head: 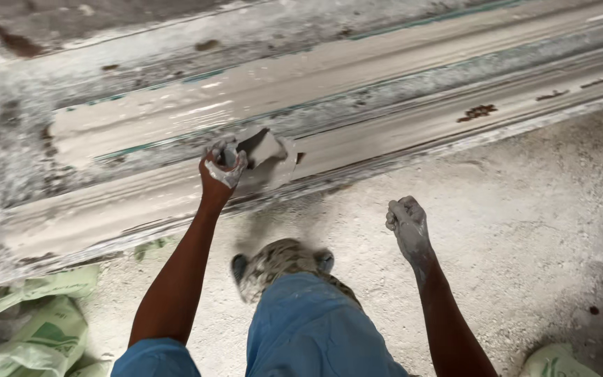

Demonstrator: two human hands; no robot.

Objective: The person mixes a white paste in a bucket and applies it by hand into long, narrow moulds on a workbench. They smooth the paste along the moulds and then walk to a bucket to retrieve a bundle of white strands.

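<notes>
Against the moulding point(357, 105), left fingers point(226, 159) grip the plaster scraper point(263, 150).

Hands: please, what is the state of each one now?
Left hand: closed on a scraper, against the plaster moulding.
Right hand: closed in a fist, holding nothing visible.

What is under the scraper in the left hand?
The scraper in the left hand lies on the long moulding, smeared with wet plaster. The surface directly beneath the blade is covered.
</notes>
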